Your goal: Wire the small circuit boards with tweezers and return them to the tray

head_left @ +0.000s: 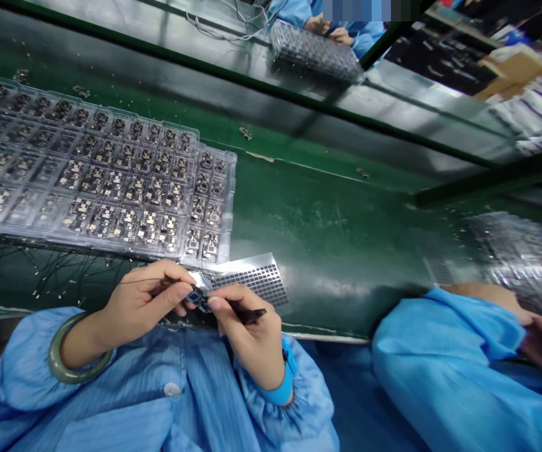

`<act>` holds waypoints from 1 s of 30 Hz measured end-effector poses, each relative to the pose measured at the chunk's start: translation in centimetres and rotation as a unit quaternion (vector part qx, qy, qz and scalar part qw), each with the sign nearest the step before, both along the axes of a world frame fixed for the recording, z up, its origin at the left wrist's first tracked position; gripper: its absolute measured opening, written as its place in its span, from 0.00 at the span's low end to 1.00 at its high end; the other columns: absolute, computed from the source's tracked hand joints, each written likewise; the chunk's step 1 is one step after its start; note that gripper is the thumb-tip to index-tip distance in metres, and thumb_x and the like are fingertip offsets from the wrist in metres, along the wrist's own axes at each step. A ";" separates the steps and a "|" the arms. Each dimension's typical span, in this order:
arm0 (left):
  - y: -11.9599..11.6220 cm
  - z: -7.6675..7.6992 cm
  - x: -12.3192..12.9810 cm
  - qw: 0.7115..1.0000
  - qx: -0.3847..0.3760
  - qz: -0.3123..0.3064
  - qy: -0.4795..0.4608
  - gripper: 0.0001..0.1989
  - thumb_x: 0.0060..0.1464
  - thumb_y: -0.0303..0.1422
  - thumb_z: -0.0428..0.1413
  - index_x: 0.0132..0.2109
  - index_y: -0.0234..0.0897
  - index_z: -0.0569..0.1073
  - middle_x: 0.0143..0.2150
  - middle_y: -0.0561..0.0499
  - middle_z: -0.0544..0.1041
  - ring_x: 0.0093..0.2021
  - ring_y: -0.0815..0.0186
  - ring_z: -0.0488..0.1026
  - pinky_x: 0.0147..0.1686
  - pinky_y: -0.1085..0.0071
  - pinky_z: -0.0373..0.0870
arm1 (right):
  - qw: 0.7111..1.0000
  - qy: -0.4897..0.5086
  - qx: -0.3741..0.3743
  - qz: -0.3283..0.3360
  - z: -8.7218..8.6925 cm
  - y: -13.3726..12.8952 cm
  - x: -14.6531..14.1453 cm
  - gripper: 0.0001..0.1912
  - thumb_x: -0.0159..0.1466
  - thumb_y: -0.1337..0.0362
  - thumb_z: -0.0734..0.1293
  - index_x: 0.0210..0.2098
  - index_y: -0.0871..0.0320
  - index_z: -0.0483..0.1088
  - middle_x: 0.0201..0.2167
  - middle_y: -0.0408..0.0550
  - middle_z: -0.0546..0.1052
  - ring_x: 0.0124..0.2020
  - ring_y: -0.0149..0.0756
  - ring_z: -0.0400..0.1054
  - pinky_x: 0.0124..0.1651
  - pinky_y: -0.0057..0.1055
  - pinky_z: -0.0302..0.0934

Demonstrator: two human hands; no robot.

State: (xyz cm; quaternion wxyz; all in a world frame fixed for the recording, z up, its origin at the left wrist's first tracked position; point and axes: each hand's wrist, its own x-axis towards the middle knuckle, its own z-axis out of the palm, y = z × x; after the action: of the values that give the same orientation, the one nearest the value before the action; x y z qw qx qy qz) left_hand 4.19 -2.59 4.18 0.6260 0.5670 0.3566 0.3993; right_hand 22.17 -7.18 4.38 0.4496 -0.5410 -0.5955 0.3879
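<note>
My left hand pinches a small circuit board between thumb and fingers, and a thin black wire runs out from that grip. My right hand also touches the board's edge and shuts on a slim black tool, perhaps tweezers. The tool's tip is hidden behind my fingers. Just beyond my hands lies a perforated metal sheet. Farther left, a clear plastic tray holds rows of circuit boards in its pockets. Loose thin black wires lie in front of the tray.
The hands work over a green bench mat scattered with small bits. On the right are a co-worker's blue sleeve and a blurred stacked tray. Beyond a green rail, another person's hands rest near a clear tray.
</note>
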 end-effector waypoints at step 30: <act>0.3 -1.0 -0.1 0.999 -0.023 0.005 -0.036 0.12 0.63 0.37 0.51 0.42 0.32 0.71 0.37 0.44 0.80 0.30 0.69 0.77 0.28 0.77 0.76 | 0.982 -0.158 0.102 0.012 4.3 3.9 0.9 0.03 0.63 0.69 0.66 0.34 0.54 0.72 0.28 0.42 0.75 0.28 0.30 0.69 0.31 0.27 0.62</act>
State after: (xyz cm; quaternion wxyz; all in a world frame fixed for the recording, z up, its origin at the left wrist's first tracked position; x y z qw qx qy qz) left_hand 4.07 -2.28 3.20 0.6493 0.5356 0.3463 0.4143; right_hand 23.07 -3.25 8.71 0.3981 -0.5396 -0.7020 0.2399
